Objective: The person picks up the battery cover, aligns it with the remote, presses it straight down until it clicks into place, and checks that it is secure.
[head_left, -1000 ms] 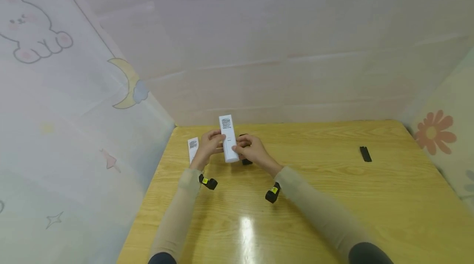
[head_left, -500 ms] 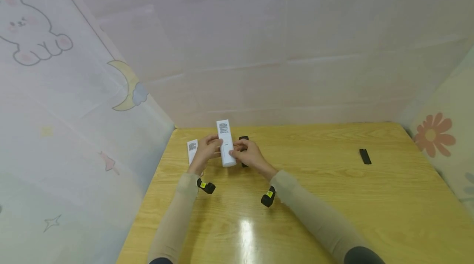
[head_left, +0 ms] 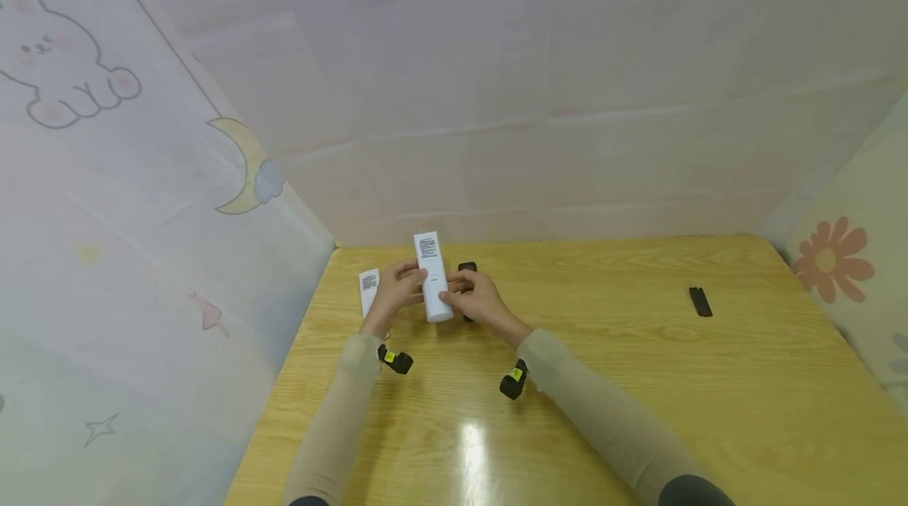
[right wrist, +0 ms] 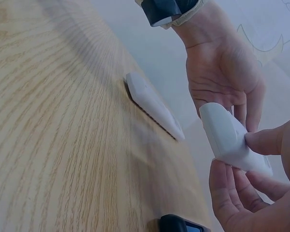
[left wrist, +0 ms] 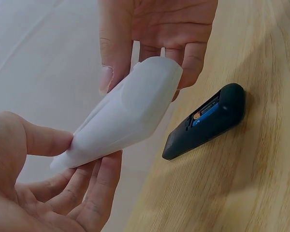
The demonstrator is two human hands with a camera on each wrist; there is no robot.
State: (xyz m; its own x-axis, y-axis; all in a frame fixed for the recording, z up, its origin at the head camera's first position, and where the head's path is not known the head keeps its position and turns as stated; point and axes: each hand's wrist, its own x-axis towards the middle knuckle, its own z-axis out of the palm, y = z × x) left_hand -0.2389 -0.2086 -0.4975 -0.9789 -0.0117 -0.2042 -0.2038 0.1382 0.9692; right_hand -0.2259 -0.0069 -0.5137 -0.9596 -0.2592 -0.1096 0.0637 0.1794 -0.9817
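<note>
You hold a white remote above the wooden table, its printed label facing you, pinched between thumb and fingers of both your left hand and your right hand; a second white remote lies beside your left wrist; near your right hand, a black remote shows batteries; well apart, farther right, lies a flat black piece.
</note>
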